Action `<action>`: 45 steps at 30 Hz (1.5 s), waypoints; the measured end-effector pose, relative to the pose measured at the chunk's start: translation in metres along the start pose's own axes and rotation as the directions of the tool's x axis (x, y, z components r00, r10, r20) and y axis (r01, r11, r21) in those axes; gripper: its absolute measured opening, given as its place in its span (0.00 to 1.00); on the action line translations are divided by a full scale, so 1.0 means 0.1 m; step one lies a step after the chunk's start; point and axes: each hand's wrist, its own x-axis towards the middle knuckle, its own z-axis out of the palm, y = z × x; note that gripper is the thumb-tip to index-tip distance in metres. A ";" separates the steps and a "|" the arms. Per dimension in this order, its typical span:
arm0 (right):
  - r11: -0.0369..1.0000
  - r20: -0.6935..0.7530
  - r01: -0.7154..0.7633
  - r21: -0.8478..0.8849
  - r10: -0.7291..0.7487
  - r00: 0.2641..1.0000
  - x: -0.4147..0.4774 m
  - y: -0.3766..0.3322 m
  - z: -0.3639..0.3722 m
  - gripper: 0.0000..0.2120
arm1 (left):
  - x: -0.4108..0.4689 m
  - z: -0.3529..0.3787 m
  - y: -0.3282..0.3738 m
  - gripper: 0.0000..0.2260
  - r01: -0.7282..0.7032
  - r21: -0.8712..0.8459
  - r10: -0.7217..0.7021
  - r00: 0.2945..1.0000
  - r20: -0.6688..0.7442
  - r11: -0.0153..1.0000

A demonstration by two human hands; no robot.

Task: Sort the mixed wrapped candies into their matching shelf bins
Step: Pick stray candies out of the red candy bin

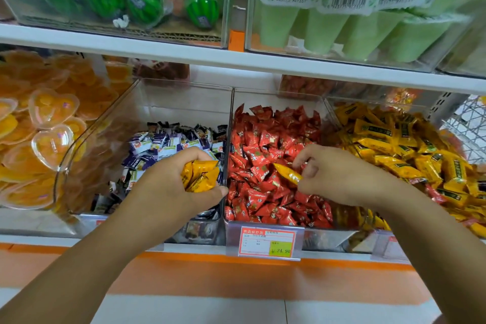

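Over the middle bin (278, 98), heaped with red candies (263, 139), the right hand (331, 173) pinches a single yellow candy (288, 173) between thumb and fingertips. The candy's long axis slants from upper left to lower right. Its free, pointed end aims up and left toward the clear divider wall (229, 126), while its other end is hidden in the grip. It hangs just above the red heap, touching or nearly touching the wrappers below; which of the two I cannot tell.

Just left of that divider, the left hand (181, 181) is curled round a bunch of yellow candies (201, 175), which stick out of the fist toward the right, close against the divider's edge. This hand sits above the bin of purple-and-white candies (168, 144), whose clear back wall (184, 102) rises behind it.

To the right, past another clear wall (330, 110), lies the heap of matching yellow candies (394, 139), near the right hand and piled high, with a few red wrappers mixed in along its front. Open air lies between the two hands and above the red heap, up to the white shelf board (236, 60) overhead. A price tag (267, 243) hangs on the front lip of the middle bin. Heart-shaped jelly cups (52, 113) fill the far left.
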 end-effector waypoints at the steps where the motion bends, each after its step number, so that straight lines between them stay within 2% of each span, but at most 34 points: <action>1: 0.997 -0.038 0.033 0.069 -0.031 0.999 -0.04 -0.01 -0.02 0.14 | 0.00 0.02 0.02 0.10 -0.007 -0.004 0.007 1.000 -0.015 1.000; 4: 0.946 -0.167 0.135 0.293 -0.089 0.982 -0.09 -0.08 -0.03 0.12 | 0.00 0.07 0.07 0.09 -0.031 -0.028 0.030 0.998 -0.053 0.999; 7: 0.789 -0.177 0.219 0.574 -0.142 0.974 -0.11 -0.15 0.02 0.13 | -0.02 0.14 0.18 0.08 -0.046 -0.076 0.039 0.995 -0.091 0.996; 9: 0.711 -0.178 0.276 0.647 -0.211 0.961 -0.14 -0.18 0.09 0.14 | -0.03 0.19 0.26 0.07 -0.053 -0.105 0.039 0.990 -0.136 0.993; 13: 0.646 -0.207 0.371 0.668 -0.317 0.925 -0.23 -0.18 0.14 0.14 | 0.06 0.33 0.37 0.16 -0.065 -0.102 0.042 0.976 -0.213 0.993; 18: 0.700 -0.345 0.458 0.548 -0.309 0.886 -0.41 0.04 0.02 0.12 | 0.16 0.64 0.63 0.14 -0.146 -0.121 0.125 0.978 -0.166 0.982; 20: 0.782 -0.422 0.456 0.425 -0.274 0.864 -0.48 0.24 -0.08 0.12 | 0.21 0.74 0.76 0.13 -0.191 -0.076 0.181 0.976 -0.119 0.979; 22: 0.897 -0.488 0.364 0.252 -0.207 0.848 -0.55 0.49 -0.22 0.11 | 0.29 0.88 0.89 0.13 -0.234 -0.036 0.233 0.972 -0.040 0.972; 24: 0.955 -0.559 0.254 0.153 -0.128 0.819 -0.60 0.77 -0.36 0.11 | 0.41 1.05 1.01 0.14 -0.268 -0.008 0.268 0.963 0.040 0.963; 27: 0.983 -0.723 0.123 0.139 0.016 0.691 -0.62 1.22 -0.49 0.11 | 0.63 1.37 1.16 0.19 -0.335 0.157 0.322 0.941 0.102 0.929; 30: 0.989 -0.820 0.008 0.149 0.119 0.560 -0.56 1.61 -0.51 0.09 | 0.89 1.71 1.35 0.23 -0.431 0.288 0.417 0.902 0.115 0.855; 32: 0.989 -0.849 -0.023 0.145 0.136 0.511 -0.50 1.79 -0.48 0.09 | 1.04 1.93 1.48 0.25 -0.493 0.328 0.468 0.869 0.157 0.806; 34: 0.990 -0.865 -0.035 0.140 0.139 0.483 -0.42 1.92 -0.46 0.09 | 1.17 2.13 1.57 0.26 -0.502 0.367 0.453 0.865 0.217 0.783; 36: 0.992 -0.857 -0.029 0.126 0.123 0.501 -0.29 2.02 -0.46 0.08 | 1.32 2.29 1.59 0.27 -0.509 0.473 0.451 0.860 0.240 0.719; 38: 0.997 -0.783 -0.049 0.067 0.083 0.617 -0.15 2.09 -0.46 0.12 | 1.45 2.39 1.56 0.30 -0.522 0.587 0.438 0.849 0.294 0.619; 39: 0.999 -0.728 -0.046 0.027 0.051 0.684 -0.10 2.11 -0.46 0.16 | 1.50 2.42 1.53 0.32 -0.525 0.602 0.386 0.851 0.356 0.602; 41: 0.999 -0.644 -0.050 0.002 0.040 0.764 -0.04 2.13 -0.45 0.20 | 1.55 2.47 1.50 0.33 -0.513 0.588 0.259 0.847 0.464 0.625; 45: 0.999 -0.597 -0.038 0.031 0.049 0.801 -0.09 2.11 -0.50 0.19 | 1.55 2.49 1.56 0.31 -0.497 0.541 0.195 0.832 0.520 0.678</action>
